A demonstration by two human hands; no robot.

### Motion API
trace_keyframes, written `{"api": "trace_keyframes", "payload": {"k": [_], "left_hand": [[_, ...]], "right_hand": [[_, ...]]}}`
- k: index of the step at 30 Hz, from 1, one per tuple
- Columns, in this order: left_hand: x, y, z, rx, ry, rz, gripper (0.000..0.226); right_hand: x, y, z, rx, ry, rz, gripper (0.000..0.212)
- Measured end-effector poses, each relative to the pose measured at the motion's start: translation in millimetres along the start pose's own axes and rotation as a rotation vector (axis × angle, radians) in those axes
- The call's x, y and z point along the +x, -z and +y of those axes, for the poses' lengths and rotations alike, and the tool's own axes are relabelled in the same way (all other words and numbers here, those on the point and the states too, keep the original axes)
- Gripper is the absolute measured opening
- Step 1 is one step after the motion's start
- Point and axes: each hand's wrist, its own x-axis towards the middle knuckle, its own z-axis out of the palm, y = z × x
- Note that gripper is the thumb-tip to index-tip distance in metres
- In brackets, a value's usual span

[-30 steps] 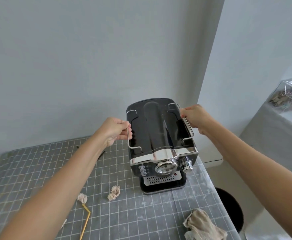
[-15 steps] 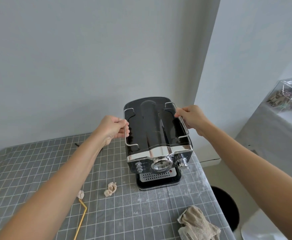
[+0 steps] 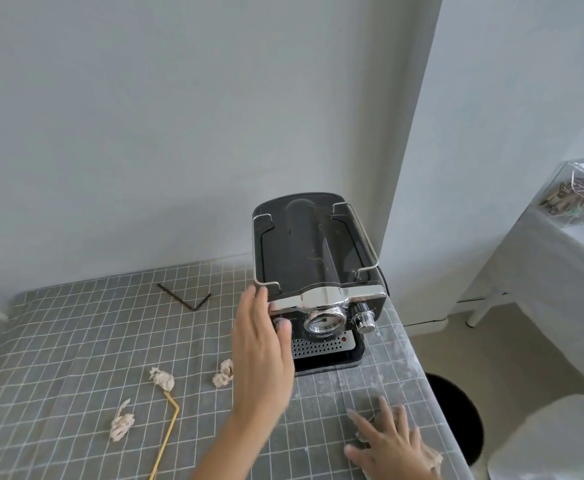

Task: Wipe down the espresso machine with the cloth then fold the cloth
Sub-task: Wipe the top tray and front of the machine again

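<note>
The black and chrome espresso machine [image 3: 318,282] stands at the far right of the desk [image 3: 76,341], against the wall. The left hand [image 3: 261,355] lies flat against its front left corner, fingers [image 3: 256,306] open and straight. The right hand [image 3: 391,445] presses spread fingers onto the beige cloth [image 3: 434,457] at the desk's near right edge, mostly hiding it. Crumpled paper scraps [image 3: 162,378] and a yellow straw [image 3: 166,441] lie left.
</note>
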Motion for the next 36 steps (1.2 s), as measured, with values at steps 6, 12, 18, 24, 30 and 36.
{"api": "trace_keyframes", "payload": {"k": [6, 12, 18, 24, 30, 36], "left_hand": [[-30.1, -6.9, 3.8, 0.272, -0.056, -0.14, 0.056], [-27.2, -3.9, 6.6, 0.332, -0.039, -0.181, 0.059], [-24.8, -2.4, 6.3, 0.359, -0.055, -0.199, 0.062], [-23.1, 1.4, 6.4, 0.365, -0.059, -0.229, 0.064], [-22.7, 6.9, 4.7, 0.367, -0.076, -0.241, 0.065], [-23.3, 5.7, 7.6, 0.385, -0.076, -0.252, 0.068]], "right_hand": [[-12.6, -32.0, 9.8, -0.173, -0.069, 0.266, 0.055], [-20.3, 21.0, 23.7, 0.327, 0.025, 0.406, 0.055], [-61.3, 218.5, -18.8, 0.783, 0.044, 0.823, 0.021], [-13.9, 374.2, -112.3, 0.726, 0.427, 0.999, 0.016], [107.5, 346.2, -163.0, 0.087, 0.353, 0.505, 0.037], [85.5, 312.1, -153.2, 0.116, 0.306, 0.529, 0.028]]}}
